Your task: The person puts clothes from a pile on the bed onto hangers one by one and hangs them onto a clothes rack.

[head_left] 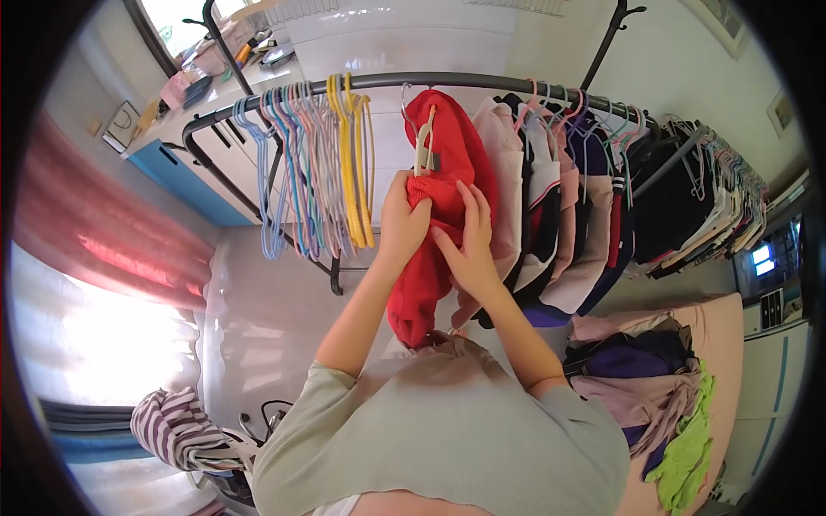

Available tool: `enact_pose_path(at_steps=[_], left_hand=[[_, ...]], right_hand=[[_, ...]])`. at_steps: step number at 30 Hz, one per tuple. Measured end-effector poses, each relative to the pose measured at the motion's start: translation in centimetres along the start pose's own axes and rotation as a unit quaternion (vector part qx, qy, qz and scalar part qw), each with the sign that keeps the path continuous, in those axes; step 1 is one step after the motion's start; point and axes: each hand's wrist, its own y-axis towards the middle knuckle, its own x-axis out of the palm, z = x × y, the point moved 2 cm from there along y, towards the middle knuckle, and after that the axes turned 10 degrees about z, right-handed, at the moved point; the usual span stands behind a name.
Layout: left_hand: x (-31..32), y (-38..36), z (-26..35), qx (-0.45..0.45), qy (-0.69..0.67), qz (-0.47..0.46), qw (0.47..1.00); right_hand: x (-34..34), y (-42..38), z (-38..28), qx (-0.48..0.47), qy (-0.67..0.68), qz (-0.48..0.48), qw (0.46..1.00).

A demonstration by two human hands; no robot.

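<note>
While the bright red fabric garment (469, 146) is hanging beneath the black metal rail (482, 80), seemingly by a slim pale hanger (421, 153), its long axis is running from there toward the person's grey-green top (447, 421), passing between both hands; the left hand (404, 215), nearer the hanger, is clutching its bunched cloth, and the right hand (471, 245) is pinching it alongside

Top (447, 430): plain, pale grey-green
Sleeves (594, 417): short, same colour, ending near the elbows
Hem (465, 497): gently curved, white strip (346, 506) below
Left hand (403, 219): bare
Right hand (471, 249): bare
</note>
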Motion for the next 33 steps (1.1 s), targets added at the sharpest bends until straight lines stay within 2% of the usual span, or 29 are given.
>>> enact_pose_path(at_steps=[1,3,5,7,9,13,17,20,23,26,28,33], left_hand=[[0.8,0.2,0.0,0.002,-0.001,0.000,1.000],[2.4,0.5,0.0,0.026,0.017,0.017,0.999],[4.0,0.5,0.4,0.025,0.014,0.013,0.999],[5.6,0.5,1.0,0.023,0.013,0.008,1.000],[7.3,0.9,1.4,-0.017,0.006,-0.015,1.000],[10.9,2.1,-1.5,0.038,0.028,0.000,0.999],[12.9,3.2,-3.0,0.026,0.054,0.013,0.998],[13.8,3.9,-2.8,0.034,0.093,0.013,0.995],[14.1,3.5,-1.6,0.045,0.090,-0.004,0.995],[14.9,4.0,-2.6,0.092,0.107,0.002,0.990],[15.3,4.2,-3.5,-0.003,0.094,-0.045,0.995],[15.2,3.1,-3.9,-0.032,0.138,-0.065,0.988]], right_hand=[[-0.4,-0.1,0.3,-0.002,0.000,0.001,1.000],[-1.0,0.1,0.7,-0.036,0.022,-0.059,0.997],[-1.8,1.0,0.9,-0.072,0.003,-0.063,0.995],[-2.2,2.2,2.3,0.000,0.112,-0.086,0.990],[-3.0,3.2,3.3,-0.001,0.112,-0.091,0.989],[-4.3,4.0,5.5,0.010,0.135,-0.109,0.985],[-4.3,4.8,7.4,0.037,0.132,-0.154,0.979],[-4.0,5.6,7.9,0.024,0.110,-0.150,0.982],[-4.3,5.5,7.7,0.056,0.140,-0.155,0.976],[-4.4,5.9,8.3,0.035,0.122,-0.127,0.984],[-4.1,6.0,9.3,0.037,0.087,-0.127,0.987],[-4.4,5.0,8.6,0.052,0.088,-0.106,0.989]])
